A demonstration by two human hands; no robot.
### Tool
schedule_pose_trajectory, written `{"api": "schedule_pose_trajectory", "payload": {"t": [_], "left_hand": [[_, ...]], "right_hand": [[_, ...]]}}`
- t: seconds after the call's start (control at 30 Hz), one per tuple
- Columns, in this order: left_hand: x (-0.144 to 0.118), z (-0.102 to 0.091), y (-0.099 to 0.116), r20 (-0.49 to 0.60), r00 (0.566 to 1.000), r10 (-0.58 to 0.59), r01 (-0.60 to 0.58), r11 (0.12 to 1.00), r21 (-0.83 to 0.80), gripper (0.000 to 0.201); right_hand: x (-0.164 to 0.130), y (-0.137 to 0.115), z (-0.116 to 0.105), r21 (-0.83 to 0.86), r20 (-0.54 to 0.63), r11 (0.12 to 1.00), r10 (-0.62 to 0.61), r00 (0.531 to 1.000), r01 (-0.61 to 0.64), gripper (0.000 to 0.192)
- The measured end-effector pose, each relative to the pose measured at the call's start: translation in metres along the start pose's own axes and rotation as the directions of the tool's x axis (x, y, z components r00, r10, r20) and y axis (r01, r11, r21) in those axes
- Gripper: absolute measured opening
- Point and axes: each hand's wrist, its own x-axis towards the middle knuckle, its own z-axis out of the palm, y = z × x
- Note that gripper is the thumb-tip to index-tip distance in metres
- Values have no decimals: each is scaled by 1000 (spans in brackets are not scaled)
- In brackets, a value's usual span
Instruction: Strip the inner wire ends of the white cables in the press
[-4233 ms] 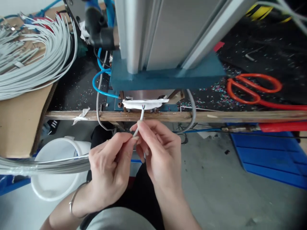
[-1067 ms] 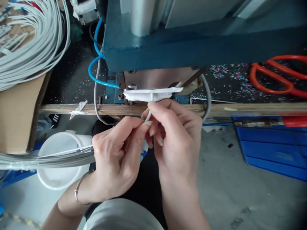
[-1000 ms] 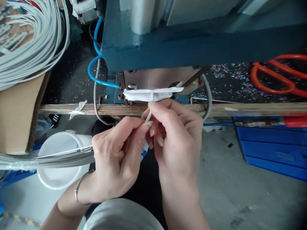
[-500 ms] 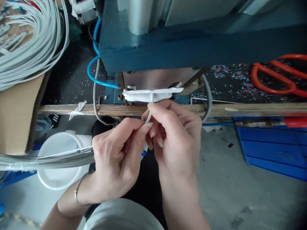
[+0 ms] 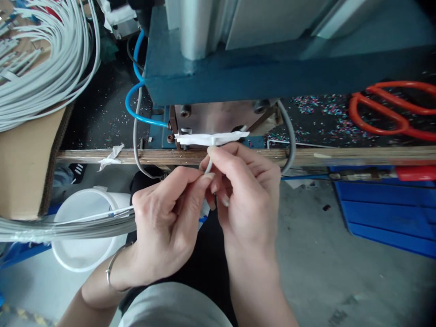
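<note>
Both hands are right in the middle of the action, close together below the front of the machine (image 5: 221,86). The left hand (image 5: 166,227) pinches a thin white cable (image 5: 208,168) between thumb and forefinger, the other fingers curled in. Just above it, the right hand (image 5: 247,200) grips the same cable, thumb and forefinger pointing at the white strip (image 5: 194,139) that runs along the machine's lower front. A short stretch of cable shows between the two grips; its upper end is at the strip, partly behind the right fingertips, so I can't tell how far in it sits.

A bracelet (image 5: 108,274) circles the left wrist. Over on the left, a big coil of white cables (image 5: 68,77) lies partly on cardboard (image 5: 27,172), while a grey bundle (image 5: 75,229) passes across a white bucket (image 5: 121,198). A blue hose (image 5: 128,101) loops beside the machine. To the right, red-handled scissors (image 5: 413,131) rest on the dark tabletop (image 5: 102,111), coloured specks (image 5: 335,109) scattered near them.
</note>
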Motion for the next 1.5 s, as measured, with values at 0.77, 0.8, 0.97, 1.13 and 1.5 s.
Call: {"api": "schedule_pose_trajectory", "payload": {"t": [0.77, 0.8, 0.97, 1.13, 1.5], "left_hand": [[-41, 9, -29, 59, 987, 152, -145, 982, -118, 14], [-42, 9, -29, 61, 986, 158, -150, 982, -118, 14], [-49, 7, -30, 71, 982, 176, -164, 976, -146, 16], [-60, 4, -31, 97, 984, 147, -131, 978, -162, 14], [-64, -12, -6, 544, 839, -23, 266, 888, -374, 32]], "right_hand": [[-28, 26, -40, -173, 234, 950, -217, 948, 261, 24], [-30, 26, -41, -184, 241, 944, -226, 944, 273, 24], [-38, 25, -45, -205, 258, 923, -269, 928, 325, 19], [-49, 28, -47, -255, 286, 891, -302, 909, 376, 19], [27, -62, -133, -932, 111, 197, -643, 758, 304, 13]]}}
